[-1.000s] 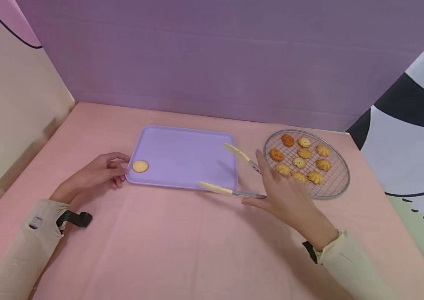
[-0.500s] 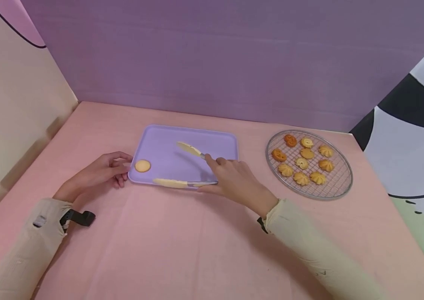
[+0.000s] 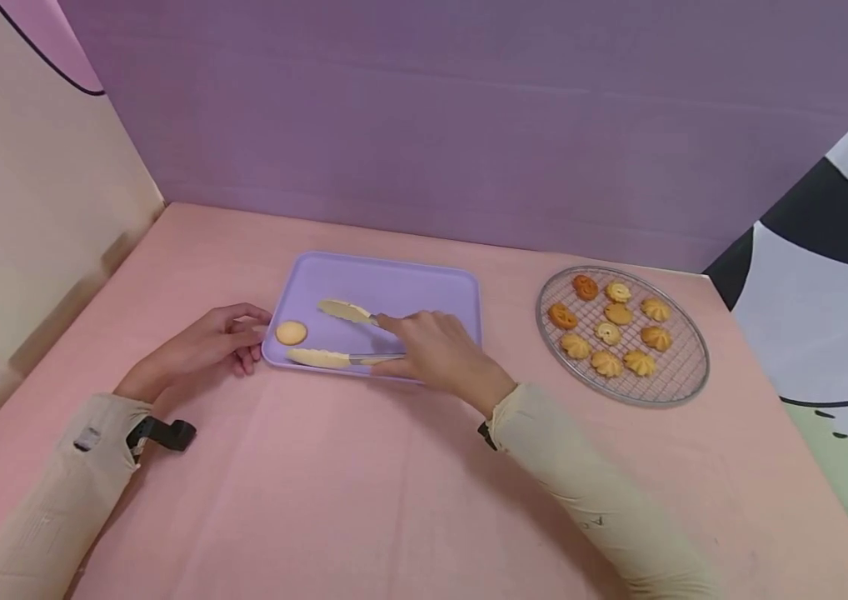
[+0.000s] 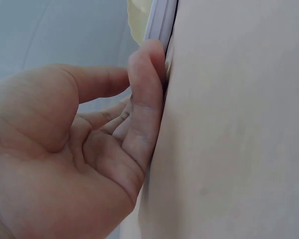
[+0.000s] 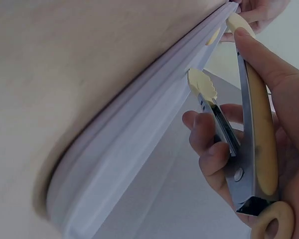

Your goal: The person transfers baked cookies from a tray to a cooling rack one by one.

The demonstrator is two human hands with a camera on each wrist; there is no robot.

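Note:
My right hand [image 3: 442, 354] grips metal tongs [image 5: 251, 124] with cream scalloped tips, thumb along one arm and fingers round the other. The tongs are spread, their tips over a lilac tray [image 3: 409, 283]. One round pale cookie [image 3: 291, 333] lies in the tray's near left corner. The upper tip is to the right of and behind the cookie; the lower tip is just in front of it. Nothing sits between the tips. My left hand [image 3: 217, 343] holds the tray's left rim near that corner, thumb at the edge and other fingers curled below.
To the right of the tray, a round wire rack [image 3: 675, 379] carries several cookies: brown pretzel-shaped ones, swirled ones and a flat one. A pink cloth [image 3: 364, 492] covers the table. A purple wall [image 3: 424, 125] rises behind, with side panels left and right.
My right hand has carried the spread tongs leftward from beside the rack to over the tray, their tips coming down near the round cookie. My left hand has stayed at the tray's edge.

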